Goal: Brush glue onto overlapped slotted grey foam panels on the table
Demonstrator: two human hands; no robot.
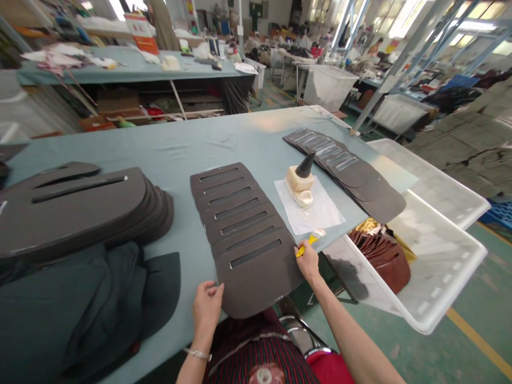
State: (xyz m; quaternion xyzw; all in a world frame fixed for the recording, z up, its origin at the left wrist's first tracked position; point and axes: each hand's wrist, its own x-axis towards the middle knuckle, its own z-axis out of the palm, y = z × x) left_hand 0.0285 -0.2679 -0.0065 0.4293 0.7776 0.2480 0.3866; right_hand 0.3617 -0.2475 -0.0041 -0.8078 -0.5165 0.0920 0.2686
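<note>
Dark grey slotted panels (256,280) lie overlapped in a fanned row before me, their slots showing one above another. My left hand (207,306) is at the near left edge of the front panel, fingers curled and thumb against that edge. A small yellow-handled brush (307,246) with whitish bristles is gripped in my right hand (309,264), which also rests by the panel's right edge. Beyond the brush, a cream glue container (299,181) with a black cone top stands on a white sheet (326,212), with white glue at its front.
A thick stack of grey panels (92,202) and dark cloth (100,293) occupy the table's left. Another fanned row (344,170) with white streaks lies at right, overhanging the edge. White bins (440,266) stand beside it, one holding brown pieces (386,261).
</note>
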